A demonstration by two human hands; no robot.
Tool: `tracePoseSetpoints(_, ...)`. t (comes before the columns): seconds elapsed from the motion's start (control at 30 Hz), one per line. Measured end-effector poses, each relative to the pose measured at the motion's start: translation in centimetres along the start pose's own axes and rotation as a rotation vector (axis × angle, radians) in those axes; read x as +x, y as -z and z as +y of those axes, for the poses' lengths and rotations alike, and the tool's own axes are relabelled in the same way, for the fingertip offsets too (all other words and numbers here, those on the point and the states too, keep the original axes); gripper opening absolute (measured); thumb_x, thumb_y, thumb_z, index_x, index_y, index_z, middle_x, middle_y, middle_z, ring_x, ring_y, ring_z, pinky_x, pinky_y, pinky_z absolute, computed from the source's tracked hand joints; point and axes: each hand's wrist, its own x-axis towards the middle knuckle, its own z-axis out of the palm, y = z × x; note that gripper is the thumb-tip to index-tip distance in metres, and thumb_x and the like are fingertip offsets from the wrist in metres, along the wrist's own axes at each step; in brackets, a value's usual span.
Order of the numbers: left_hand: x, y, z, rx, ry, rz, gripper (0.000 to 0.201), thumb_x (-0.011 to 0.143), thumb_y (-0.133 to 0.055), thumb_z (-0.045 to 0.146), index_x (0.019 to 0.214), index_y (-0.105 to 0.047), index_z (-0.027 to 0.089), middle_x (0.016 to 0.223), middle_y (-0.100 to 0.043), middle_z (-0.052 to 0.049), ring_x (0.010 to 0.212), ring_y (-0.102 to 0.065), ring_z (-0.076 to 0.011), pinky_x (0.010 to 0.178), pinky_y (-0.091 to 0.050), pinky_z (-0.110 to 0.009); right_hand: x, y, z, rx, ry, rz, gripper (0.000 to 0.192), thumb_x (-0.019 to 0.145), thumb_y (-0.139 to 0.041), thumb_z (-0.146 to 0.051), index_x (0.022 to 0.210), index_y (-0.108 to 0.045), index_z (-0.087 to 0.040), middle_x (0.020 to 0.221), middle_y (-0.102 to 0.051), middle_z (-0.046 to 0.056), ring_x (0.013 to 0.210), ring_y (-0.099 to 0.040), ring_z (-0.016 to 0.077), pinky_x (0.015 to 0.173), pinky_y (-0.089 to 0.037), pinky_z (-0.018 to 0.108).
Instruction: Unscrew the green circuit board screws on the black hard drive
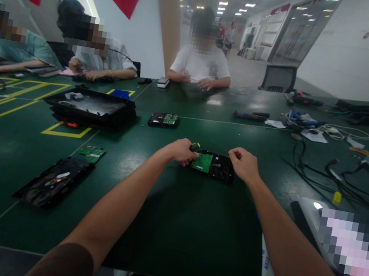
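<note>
A black hard drive (217,166) with a green circuit board lies face up on the green table (173,221) in front of me. My left hand (179,150) is shut on a small screwdriver with a yellow-and-black handle (195,146), held at the drive's left edge. My right hand (244,164) rests its fingers on the drive's right top corner, steadying it.
Another opened drive (53,181) and a loose green board (91,153) lie to my left. A black tray (92,106) and a further drive (163,119) sit farther back. Cables (325,170) spread at the right. Three people sit across the table.
</note>
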Motion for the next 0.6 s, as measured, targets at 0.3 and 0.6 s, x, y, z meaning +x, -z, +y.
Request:
tracePoseSetpoints(0.3,-0.3,-0.2,0.1,-0.114,-0.045,-0.041,0.023,0.094,-0.067,0.034,0.087,-0.065,0.013,0.082,-0.071,-0.009,0.075,-0.071,-0.0181,0.069,-0.063,-0.030,0.2,-0.1,-0.2,-0.070,-0.015,-0.042,0.020,0.096,-0.058,-0.031,0.098,-0.075,-0.021,0.094,-0.078,0.003,0.085,-0.070,0.0187,0.078,-0.048,0.031)
tracePoseSetpoints(0.6,-1.0,-0.1,0.3,-0.108,0.029,-0.135,0.028,0.095,-0.065,0.040,0.095,-0.064,0.012,0.084,-0.072,-0.010,0.076,-0.074,-0.0205,0.075,-0.064,-0.034,0.4,0.3,1.6,-0.169,-0.108,-0.029,0.022,0.097,-0.056,-0.029,0.098,-0.076,-0.020,0.094,-0.079,0.006,0.084,-0.072,0.0213,0.077,-0.050,0.033)
